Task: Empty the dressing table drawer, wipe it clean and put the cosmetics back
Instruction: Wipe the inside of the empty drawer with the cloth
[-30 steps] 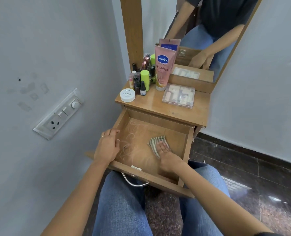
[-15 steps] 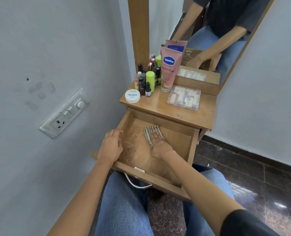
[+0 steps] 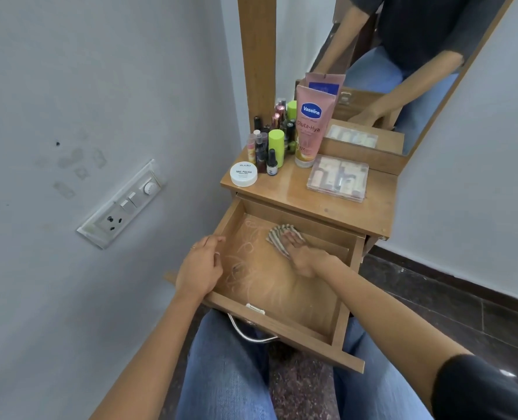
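Note:
The wooden drawer (image 3: 285,324) is pulled out over my lap, with nothing in it but pale swirled marks on its floor. My right hand (image 3: 304,254) presses a striped cloth (image 3: 277,234) flat against the drawer floor near the back wall. My left hand (image 3: 200,265) holds the drawer's left side wall, fingers curled over its edge. On the table top (image 3: 336,207) stand a pink Vaseline tube (image 3: 310,125), several small bottles (image 3: 269,144), a white nail polish jar (image 3: 243,174) and a clear plastic case (image 3: 338,177).
A mirror (image 3: 403,56) rises behind the table top and reflects my arms. A grey wall with a switch and socket plate (image 3: 121,204) stands close on the left. Dark tiled floor (image 3: 451,301) lies to the right. The drawer's metal handle (image 3: 248,333) hangs over my knees.
My right hand slid the cloth from the drawer's middle right toward the back wall. My left hand stayed on the left side wall.

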Tool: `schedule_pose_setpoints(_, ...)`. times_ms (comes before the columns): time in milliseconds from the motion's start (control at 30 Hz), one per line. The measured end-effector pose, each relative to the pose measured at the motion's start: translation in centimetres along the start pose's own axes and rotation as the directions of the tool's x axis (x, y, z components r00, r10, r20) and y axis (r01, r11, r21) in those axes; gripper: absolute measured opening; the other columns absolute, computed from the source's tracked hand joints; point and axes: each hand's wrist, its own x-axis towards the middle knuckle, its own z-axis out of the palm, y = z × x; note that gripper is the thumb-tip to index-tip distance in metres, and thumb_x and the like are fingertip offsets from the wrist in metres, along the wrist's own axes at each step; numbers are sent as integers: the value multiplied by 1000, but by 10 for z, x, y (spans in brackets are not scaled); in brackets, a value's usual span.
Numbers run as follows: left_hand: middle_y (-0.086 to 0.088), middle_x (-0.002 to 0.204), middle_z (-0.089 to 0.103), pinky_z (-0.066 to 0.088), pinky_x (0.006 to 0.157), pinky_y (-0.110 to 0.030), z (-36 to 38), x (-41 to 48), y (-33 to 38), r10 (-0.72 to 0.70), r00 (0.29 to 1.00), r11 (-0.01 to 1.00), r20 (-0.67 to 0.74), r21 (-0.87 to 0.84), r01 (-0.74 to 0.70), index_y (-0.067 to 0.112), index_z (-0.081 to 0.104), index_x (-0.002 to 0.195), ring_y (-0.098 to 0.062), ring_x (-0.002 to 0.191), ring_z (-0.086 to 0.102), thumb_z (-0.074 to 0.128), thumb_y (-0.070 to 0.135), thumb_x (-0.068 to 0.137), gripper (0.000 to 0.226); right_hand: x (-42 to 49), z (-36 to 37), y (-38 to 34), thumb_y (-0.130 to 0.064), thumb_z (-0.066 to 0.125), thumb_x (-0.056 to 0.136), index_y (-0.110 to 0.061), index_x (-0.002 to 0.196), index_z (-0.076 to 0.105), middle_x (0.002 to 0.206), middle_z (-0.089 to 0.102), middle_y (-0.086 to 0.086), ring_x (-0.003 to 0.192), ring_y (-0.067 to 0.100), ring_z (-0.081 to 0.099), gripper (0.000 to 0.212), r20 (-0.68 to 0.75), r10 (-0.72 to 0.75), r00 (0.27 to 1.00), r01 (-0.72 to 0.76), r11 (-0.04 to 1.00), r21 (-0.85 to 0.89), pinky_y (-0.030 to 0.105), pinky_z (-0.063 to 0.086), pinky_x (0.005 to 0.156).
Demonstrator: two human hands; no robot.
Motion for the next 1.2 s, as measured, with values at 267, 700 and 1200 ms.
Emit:
schedule_pose_setpoints(267, 1, 133, 53, 40, 100, -30, 4, 1, 0, -9, 1000, 1000, -5, 2, 9, 21, 51, 130, -20, 122, 49, 44, 5, 88, 45, 56, -26, -65, -22, 30, 99, -7, 149, -10, 158, -15, 10, 146, 22, -11, 66, 62, -31, 998, 38, 992, -118, 35, -2, 120)
schedule_pose_setpoints(700, 3, 132, 55, 43, 99, -31, -4, -1, 2, -38, 999, 999, 10, -23, 39, 23, 52, 129, -18, 121, 50, 41, 4, 89, 45, -4, -21, 13, -5, 29, 94, -17, 147, -21, 156, -23, 6, 147, 19, -9, 74, 113, -105, 988, 129, 966, -226, 37, 10, 120)
schedule_pose_setpoints(1200, 2, 134, 54, 43, 94, -30, 0, -5, 2, -30, 999, 999, -19, -25, 30, 23, 49, 131, -18, 121, 50, 41, 6, 90, 45, 36, -29, -34, -3, 34, 92, -11, 149, -16, 157, -19, 8, 146, 20, -12, 76, 82, -82, 993, 97, 978, -187, 36, 5, 120)
